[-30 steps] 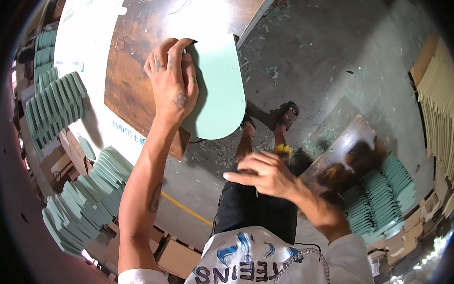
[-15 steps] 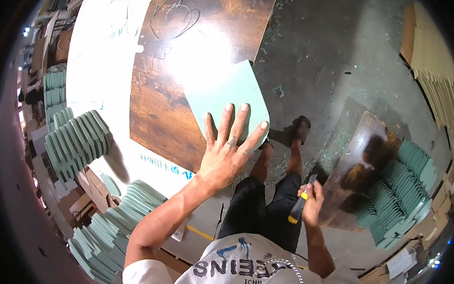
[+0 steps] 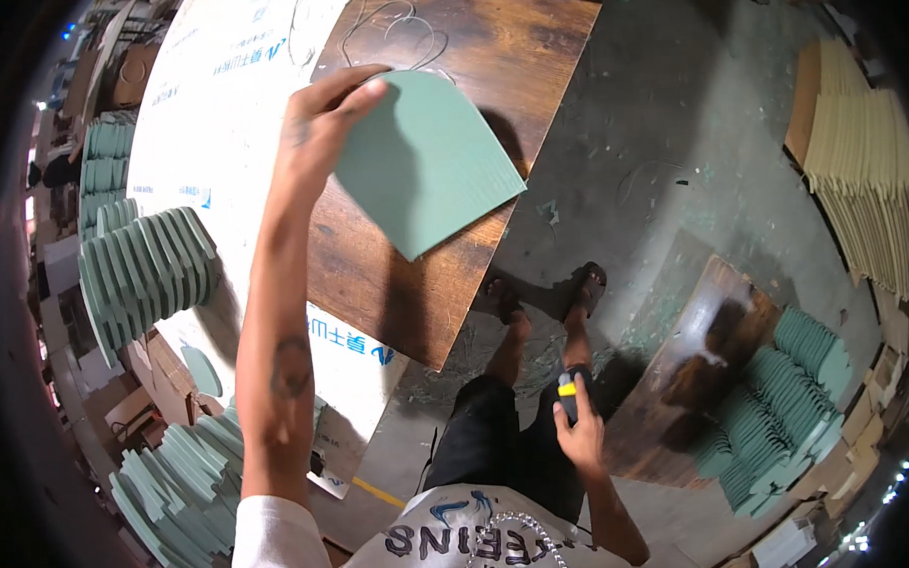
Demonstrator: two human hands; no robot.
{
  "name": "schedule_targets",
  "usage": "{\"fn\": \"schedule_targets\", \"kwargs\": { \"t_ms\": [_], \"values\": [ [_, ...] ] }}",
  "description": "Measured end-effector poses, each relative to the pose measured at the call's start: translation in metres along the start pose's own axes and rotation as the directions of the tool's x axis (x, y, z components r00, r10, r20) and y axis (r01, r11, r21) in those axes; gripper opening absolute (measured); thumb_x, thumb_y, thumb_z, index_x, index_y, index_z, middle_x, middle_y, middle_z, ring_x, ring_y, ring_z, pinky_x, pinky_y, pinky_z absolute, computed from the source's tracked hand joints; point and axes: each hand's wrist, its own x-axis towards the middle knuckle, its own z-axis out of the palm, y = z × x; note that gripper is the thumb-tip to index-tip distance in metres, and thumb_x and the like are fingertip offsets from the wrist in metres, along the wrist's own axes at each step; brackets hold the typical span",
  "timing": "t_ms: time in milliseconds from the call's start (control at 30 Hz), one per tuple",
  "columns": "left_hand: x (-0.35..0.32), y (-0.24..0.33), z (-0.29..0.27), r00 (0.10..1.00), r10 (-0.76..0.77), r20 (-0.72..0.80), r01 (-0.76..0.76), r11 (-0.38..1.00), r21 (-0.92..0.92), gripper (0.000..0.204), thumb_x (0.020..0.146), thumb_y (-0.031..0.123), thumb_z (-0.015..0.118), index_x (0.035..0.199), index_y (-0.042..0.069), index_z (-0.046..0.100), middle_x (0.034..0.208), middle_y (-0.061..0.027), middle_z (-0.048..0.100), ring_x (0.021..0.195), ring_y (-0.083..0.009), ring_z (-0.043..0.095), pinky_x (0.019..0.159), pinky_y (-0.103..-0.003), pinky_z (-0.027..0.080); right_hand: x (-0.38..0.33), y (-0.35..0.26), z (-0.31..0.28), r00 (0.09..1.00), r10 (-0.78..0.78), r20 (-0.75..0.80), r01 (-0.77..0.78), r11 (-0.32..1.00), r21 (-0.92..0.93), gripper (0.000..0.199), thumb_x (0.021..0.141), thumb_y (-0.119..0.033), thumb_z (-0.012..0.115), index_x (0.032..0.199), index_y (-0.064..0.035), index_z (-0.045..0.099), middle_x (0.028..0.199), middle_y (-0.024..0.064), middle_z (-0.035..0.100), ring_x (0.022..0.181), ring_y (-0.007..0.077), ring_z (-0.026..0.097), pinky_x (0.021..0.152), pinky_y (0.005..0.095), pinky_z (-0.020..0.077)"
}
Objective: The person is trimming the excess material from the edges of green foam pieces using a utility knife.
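Observation:
My left hand (image 3: 321, 116) grips the rounded edge of a flat green panel (image 3: 425, 155), thumb on its upper face and the fingers partly hidden at the edge. The panel is tilted over the brown wood-grain board (image 3: 354, 272), its square corners toward me and to the right. Low on the right, beside my thigh, my right hand (image 3: 582, 435) is closed around a utility knife (image 3: 567, 392) with a dark body and a yellow part. The blade end points away from me and is hard to make out.
A white printed sheet (image 3: 194, 123) lies beside the board. Stacks of green pieces (image 3: 149, 275) stand at the left, more (image 3: 181, 484) nearer me, and others (image 3: 779, 403) at the right. Pale yellow pieces (image 3: 861, 160) are piled far right. Scraps litter the grey floor (image 3: 649, 107).
My left hand has gone from lying flat on the panel to gripping its edge. The panel has turned, its rounded end now facing away. My right hand with the knife has shifted left.

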Motion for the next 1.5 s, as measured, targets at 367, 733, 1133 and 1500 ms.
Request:
{"fn": "schedule_targets", "kwargs": {
  "t_ms": [367, 733, 1133, 1500],
  "values": [
    [-0.027, -0.058, 0.109, 0.891, 0.305, -0.337, -0.017, 0.763, 0.646, 0.059, 0.105, 0.047, 0.052, 0.149, 0.008, 0.052, 0.15, -0.0329, 0.043, 0.14, -0.051, 0.04, 0.114, -0.067, 0.03, 0.169, -0.161, -0.099, 0.775, -0.62, -0.121, 0.569, 0.769, -0.292, 0.048, 0.089, -0.024, 0.077, 0.135, -0.0143, 0.066, 0.1, 0.0098, 0.061, 0.082, 0.0306, 0.064, 0.072, 0.0402, 0.0539],
    [-0.027, -0.062, 0.107, 0.877, 0.36, -0.318, -0.059, 0.739, 0.671, 0.057, 0.105, 0.045, 0.049, 0.15, 0.009, 0.053, 0.148, -0.0299, 0.047, 0.139, -0.0464, 0.043, 0.116, -0.064, 0.029, 0.186, -0.161, -0.113, 0.71, -0.699, -0.088, 0.534, 0.616, -0.578, 0.053, 0.081, -0.02, 0.085, 0.131, -0.0116, 0.07, 0.099, 0.0061, 0.063, 0.078, 0.0231, 0.065, 0.069, 0.0349, 0.0561],
    [-0.032, -0.043, 0.114, 0.885, 0.32, -0.339, -0.002, 0.729, 0.684, 0.048, 0.1, 0.02, 0.056, 0.143, -0.004, 0.051, 0.14, -0.0348, 0.047, 0.13, -0.0477, 0.046, 0.109, -0.057, 0.035, 0.199, -0.162, -0.125, 0.648, -0.762, -0.019, 0.57, 0.501, -0.651, 0.048, 0.083, -0.021, 0.082, 0.13, -0.0119, 0.073, 0.097, 0.0068, 0.065, 0.075, 0.0223, 0.065, 0.064, 0.0341, 0.0552],
    [-0.034, -0.043, 0.109, 0.911, 0.293, -0.29, -0.017, 0.73, 0.683, 0.049, 0.1, 0.018, 0.057, 0.143, -0.004, 0.05, 0.142, -0.0346, 0.046, 0.132, -0.0474, 0.045, 0.11, -0.056, 0.034, 0.254, -0.186, -0.118, 0.577, -0.816, -0.032, 0.643, 0.478, -0.599, 0.046, 0.085, -0.021, 0.083, 0.129, -0.0183, 0.072, 0.096, 0.0041, 0.066, 0.074, 0.0221, 0.066, 0.063, 0.0349, 0.056]
  ]
}}
